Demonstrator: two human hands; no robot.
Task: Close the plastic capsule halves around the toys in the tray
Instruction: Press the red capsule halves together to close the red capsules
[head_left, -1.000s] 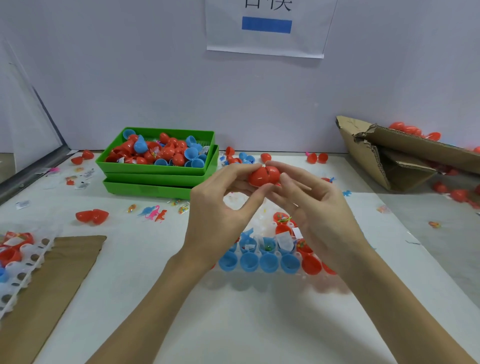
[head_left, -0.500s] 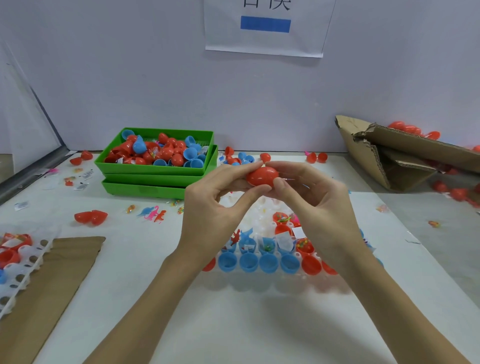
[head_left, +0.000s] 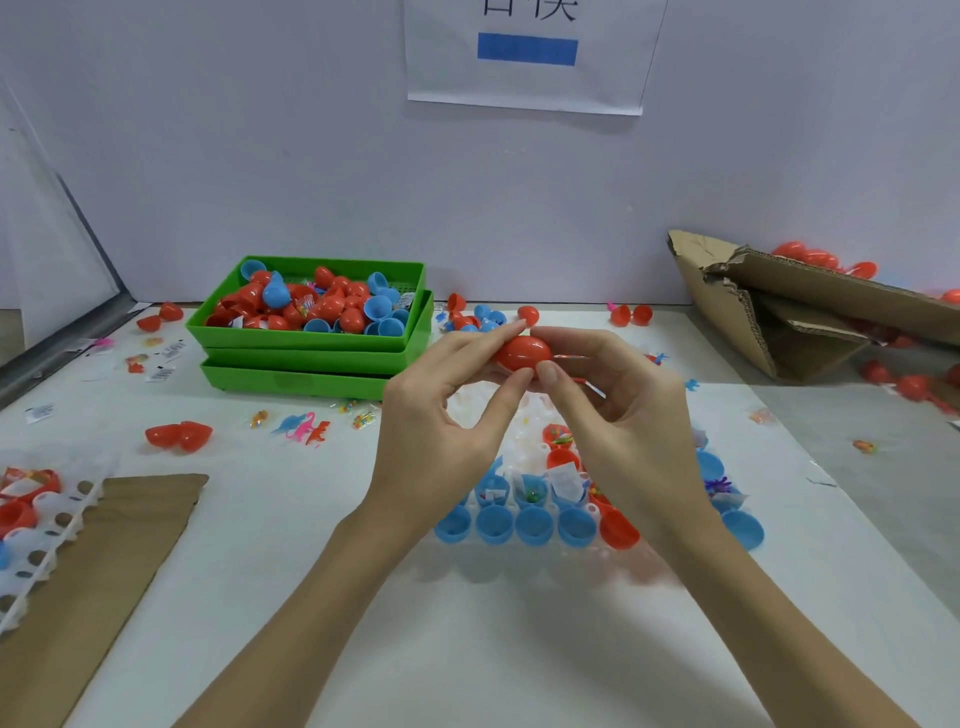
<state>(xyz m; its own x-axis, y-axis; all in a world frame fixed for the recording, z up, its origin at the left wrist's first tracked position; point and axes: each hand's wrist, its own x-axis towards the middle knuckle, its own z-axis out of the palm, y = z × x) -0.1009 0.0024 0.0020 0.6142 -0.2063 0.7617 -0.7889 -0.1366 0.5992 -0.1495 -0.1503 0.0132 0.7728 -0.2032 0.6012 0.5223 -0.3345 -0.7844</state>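
Observation:
A red plastic capsule (head_left: 522, 353), its two halves pressed together into an egg shape, is held above the table between both hands. My left hand (head_left: 441, 426) pinches its left end with thumb and fingers. My right hand (head_left: 618, 415) pinches its right end. Below the hands lies a clear plastic tray (head_left: 524, 426) with open blue capsule halves (head_left: 532, 525) and red halves (head_left: 618, 530) standing in its cells, some with small toys inside. The hands hide part of the tray.
Stacked green bins (head_left: 311, 358) full of red and blue capsule halves stand at the back left. A torn cardboard box (head_left: 779, 322) lies at the right. Loose capsules (head_left: 179, 435) and toys (head_left: 306, 427) dot the white table. Brown cardboard (head_left: 88, 571) and another tray (head_left: 26, 545) lie at the left.
The red capsule's two halves, hinged apart a second ago, have been pressed together into a closed egg. Both hands stay at the same height over the tray.

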